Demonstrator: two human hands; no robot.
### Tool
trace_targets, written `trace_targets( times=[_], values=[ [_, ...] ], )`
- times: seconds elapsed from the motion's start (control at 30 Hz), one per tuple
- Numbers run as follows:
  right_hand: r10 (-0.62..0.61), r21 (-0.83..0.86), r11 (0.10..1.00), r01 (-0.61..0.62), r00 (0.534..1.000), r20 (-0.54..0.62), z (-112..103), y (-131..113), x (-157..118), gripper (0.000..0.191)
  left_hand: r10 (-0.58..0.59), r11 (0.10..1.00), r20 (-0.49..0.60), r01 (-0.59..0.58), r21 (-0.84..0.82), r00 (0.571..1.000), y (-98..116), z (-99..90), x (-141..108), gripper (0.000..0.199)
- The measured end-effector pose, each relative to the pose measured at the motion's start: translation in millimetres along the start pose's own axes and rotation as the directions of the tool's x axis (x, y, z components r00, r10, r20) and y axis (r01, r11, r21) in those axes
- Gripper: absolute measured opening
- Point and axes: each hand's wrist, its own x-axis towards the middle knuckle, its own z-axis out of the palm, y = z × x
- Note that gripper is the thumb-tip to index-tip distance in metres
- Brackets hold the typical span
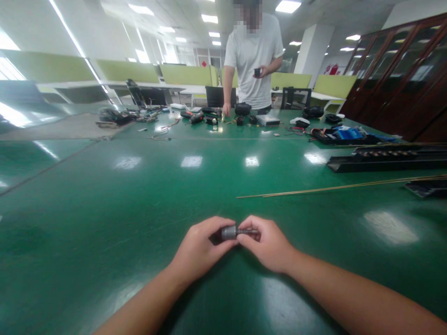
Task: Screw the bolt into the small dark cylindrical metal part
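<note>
Low in the middle of the view, my left hand [203, 244] grips a short grey metal cylinder [229, 232] between thumb and fingers. From the right, my right hand [270, 244] pinches a thin dark ridged shaft [247, 231] that meets the cylinder's right end. Both hands are close together over the green table [157, 186], with the cylinder and shaft lying level in one line. The fingers of my right hand partly cover the shaft's far end.
Thin brass-coloured rods [307, 191] lie at the right, near black metal channels [384, 160]. Tools, cables and small devices line the far edge, with a black tray [349, 136] at the far right. Behind the table stands a person [253, 56] holding a small black object.
</note>
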Motion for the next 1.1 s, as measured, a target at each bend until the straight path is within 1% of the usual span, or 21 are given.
trace_targets(
  times=[0.37, 0.8, 1.1],
  values=[
    [0.003, 0.0, 1.0, -0.003, 1.0, 0.0, -1.2, -1.6, -0.3, 0.012, 0.031, 0.999, -0.023, -0.031, 0.028, 0.999, 1.6, -2.6, 0.9, 0.023],
    [0.011, 0.018, 1.0, -0.011, 1.0, 0.007, -1.1, -2.6, -0.8, 0.014, 0.084, 0.995, -0.084, -0.079, 0.057, 0.993, 3.1, -4.6, 0.2, 0.021],
    [0.009, 0.071, 0.997, -0.009, 1.0, 0.003, 0.5, 2.0, -0.1, 0.013, 0.057, 0.996, -0.075, -0.052, 0.074, 0.996, 1.3, -7.0, 0.9, 0.019]
  ],
)
